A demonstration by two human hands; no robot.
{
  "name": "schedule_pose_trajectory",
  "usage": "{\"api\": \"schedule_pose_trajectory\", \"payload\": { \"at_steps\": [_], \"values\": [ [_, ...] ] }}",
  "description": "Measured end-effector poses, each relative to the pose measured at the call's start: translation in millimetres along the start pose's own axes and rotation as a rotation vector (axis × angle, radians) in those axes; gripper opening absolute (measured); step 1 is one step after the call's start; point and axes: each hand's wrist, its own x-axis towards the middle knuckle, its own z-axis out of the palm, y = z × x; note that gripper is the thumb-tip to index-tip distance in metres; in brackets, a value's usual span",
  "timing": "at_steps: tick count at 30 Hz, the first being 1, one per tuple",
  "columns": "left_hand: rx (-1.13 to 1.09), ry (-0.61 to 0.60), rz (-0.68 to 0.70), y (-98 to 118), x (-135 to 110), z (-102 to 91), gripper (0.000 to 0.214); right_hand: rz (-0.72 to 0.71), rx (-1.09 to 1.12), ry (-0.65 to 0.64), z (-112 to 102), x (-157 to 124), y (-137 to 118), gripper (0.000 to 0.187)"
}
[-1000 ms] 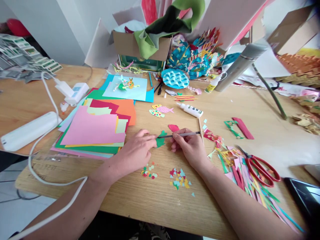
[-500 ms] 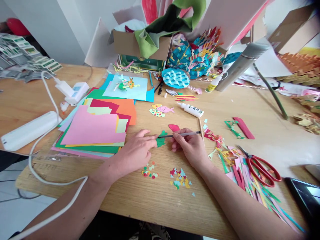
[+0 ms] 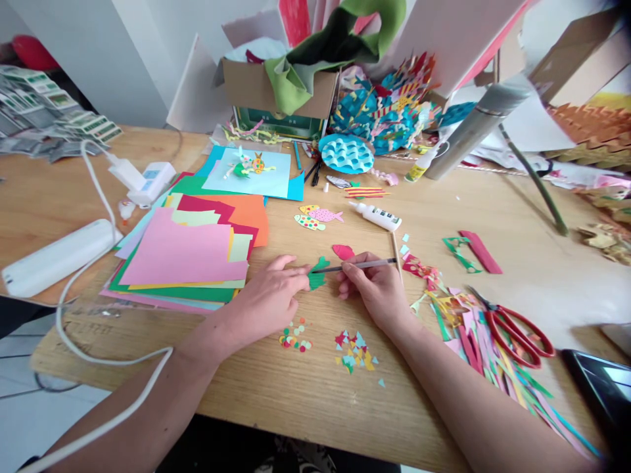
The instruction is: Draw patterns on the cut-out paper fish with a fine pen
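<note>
My left hand lies on the table with its fingers stretched out, the fingertips on the left edge of a green paper fish. In my right hand is a slim pen with a dark tip, which points left and rests over the green fish. Just behind the pen lies a red paper fish. Farther back are a pink dotted fish, a pale fish with coloured dots and a yellow fish. Small paper dots and triangles lie nearer to me.
Stacked coloured paper is on the left, beside a white cable. A glue bottle lies behind my right hand. Red-handled scissors rest by paper strips on the right. A cardboard box stands at the back.
</note>
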Motion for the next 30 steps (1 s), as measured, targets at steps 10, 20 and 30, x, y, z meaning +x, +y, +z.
{"api": "schedule_pose_trajectory", "payload": {
  "at_steps": [10, 20, 30],
  "values": [
    [0.004, 0.005, 0.006, -0.9, 0.2, 1.2, 0.044, -0.003, -0.005, 0.007, -0.1, 0.6, 0.9, 0.042],
    [0.0, 0.009, 0.012, -1.4, 0.6, 1.5, 0.042, -0.014, -0.014, 0.004, 0.1, 0.4, 1.0, 0.043],
    [-0.004, -0.004, 0.003, -0.3, 0.7, 0.1, 0.043, -0.019, -0.015, 0.006, -0.2, 0.1, 0.9, 0.041]
  ]
}}
